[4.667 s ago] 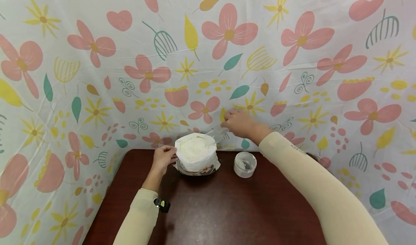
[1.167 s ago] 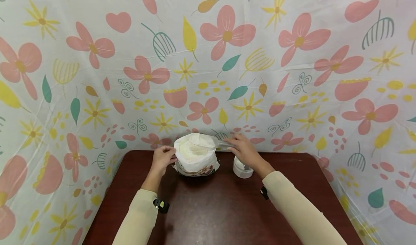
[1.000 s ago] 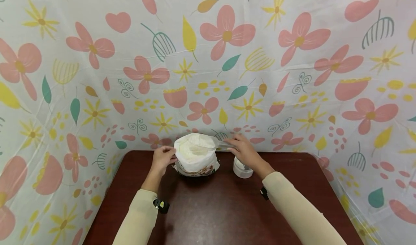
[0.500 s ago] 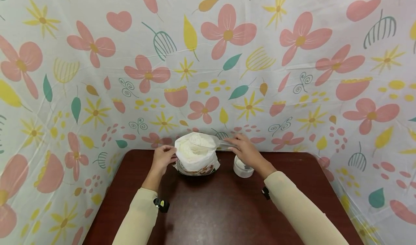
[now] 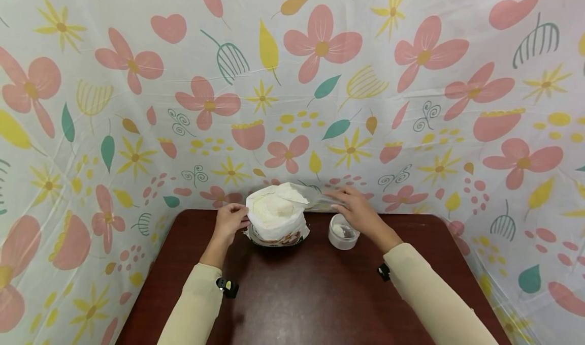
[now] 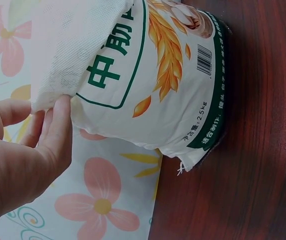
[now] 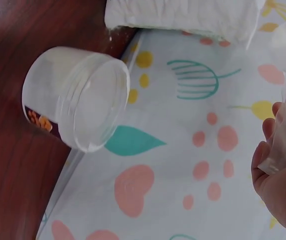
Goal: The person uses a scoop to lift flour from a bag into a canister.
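Note:
An open bag of flour (image 5: 274, 230) stands near the back of the table, its white rim folded outward. My left hand (image 5: 228, 220) pinches the rim on the left side between thumb and fingers, as the left wrist view shows at the bag's corner (image 6: 58, 90). My right hand (image 5: 361, 213) grips the handle of a clear plastic scoop (image 5: 320, 200). White flour (image 5: 292, 192) is heaped in the scoop's bowl, which overlaps the bag's right rim. In the right wrist view, my fingers curl round the scoop's flat handle (image 7: 283, 137).
A clear round jar (image 5: 343, 238) with some white powder inside stands uncovered to the right of the bag. The dark red wooden table (image 5: 292, 294) backs onto a flower-patterned curtain (image 5: 283, 96). Specks of powder lie between jar and bag.
Earlier the right hand was raised with the scoop tipped steeply over the bag, then the scoop sank into the flour. Now it has come up heaped and shifted slightly right; the left hand stays put.

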`<state>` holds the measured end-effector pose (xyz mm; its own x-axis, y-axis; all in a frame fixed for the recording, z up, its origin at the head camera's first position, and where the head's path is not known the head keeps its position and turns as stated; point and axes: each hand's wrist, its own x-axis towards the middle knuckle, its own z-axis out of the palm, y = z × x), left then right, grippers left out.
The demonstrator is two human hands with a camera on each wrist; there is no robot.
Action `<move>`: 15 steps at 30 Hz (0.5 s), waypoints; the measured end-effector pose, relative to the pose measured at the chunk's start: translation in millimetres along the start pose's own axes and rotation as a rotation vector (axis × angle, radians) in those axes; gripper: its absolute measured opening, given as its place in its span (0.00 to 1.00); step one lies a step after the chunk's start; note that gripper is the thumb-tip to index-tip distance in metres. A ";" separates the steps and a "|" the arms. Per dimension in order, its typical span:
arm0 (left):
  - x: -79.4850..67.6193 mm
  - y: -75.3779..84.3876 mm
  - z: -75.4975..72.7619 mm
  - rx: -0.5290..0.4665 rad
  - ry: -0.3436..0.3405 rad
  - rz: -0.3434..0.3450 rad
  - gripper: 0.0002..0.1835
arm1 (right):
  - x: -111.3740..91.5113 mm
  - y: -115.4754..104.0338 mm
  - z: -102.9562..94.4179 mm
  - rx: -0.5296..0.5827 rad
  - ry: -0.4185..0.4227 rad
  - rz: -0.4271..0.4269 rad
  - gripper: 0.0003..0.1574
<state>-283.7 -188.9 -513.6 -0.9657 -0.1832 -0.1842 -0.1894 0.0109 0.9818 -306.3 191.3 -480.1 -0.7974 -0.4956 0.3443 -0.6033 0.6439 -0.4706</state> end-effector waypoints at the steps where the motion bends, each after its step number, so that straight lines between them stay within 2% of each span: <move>1: -0.1 0.2 0.4 0.001 0.000 0.000 0.13 | -2.0 0.7 -2.2 0.004 0.004 -0.001 0.27; 9: 0.9 -0.8 -0.5 0.011 0.004 0.005 0.14 | -20.0 9.4 -16.4 0.002 0.048 -0.017 0.27; 15: 1.0 -0.5 -0.2 0.014 0.004 0.003 0.15 | -38.6 18.1 -24.6 -0.039 0.053 0.037 0.25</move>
<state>-284.5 -189.3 -514.3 -0.9655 -0.1869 -0.1811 -0.1889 0.0248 0.9817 -286.7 236.4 -481.9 -0.8179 -0.4404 0.3702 -0.5728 0.6839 -0.4518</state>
